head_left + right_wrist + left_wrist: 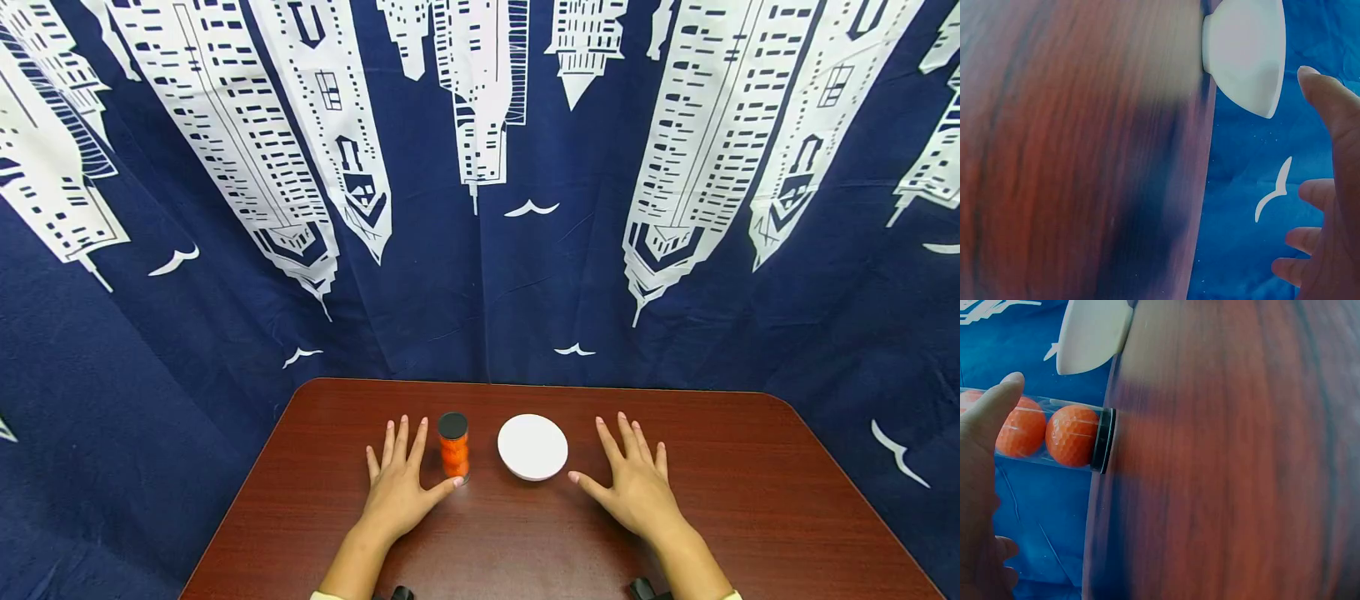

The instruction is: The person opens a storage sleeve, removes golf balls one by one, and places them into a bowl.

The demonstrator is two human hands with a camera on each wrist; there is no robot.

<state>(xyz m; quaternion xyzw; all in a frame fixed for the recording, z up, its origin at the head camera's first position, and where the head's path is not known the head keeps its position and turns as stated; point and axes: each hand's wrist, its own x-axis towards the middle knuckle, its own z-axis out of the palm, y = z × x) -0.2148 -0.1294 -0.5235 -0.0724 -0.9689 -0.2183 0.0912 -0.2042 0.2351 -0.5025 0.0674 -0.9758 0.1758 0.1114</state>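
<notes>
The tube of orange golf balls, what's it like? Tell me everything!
The clear tube looks like plastic, with a black cap on top and another at the bottom. Dimpled orange golf balls are stacked inside. It stands upright on the brown table, left of the white bowl. The left hand has its thumb in front of it; I can't tell whether they touch.

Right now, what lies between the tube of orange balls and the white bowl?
Nothing: in the head view, only a bare stretch of brown tabletop separates the tube of orange balls from the white bowl.
</notes>
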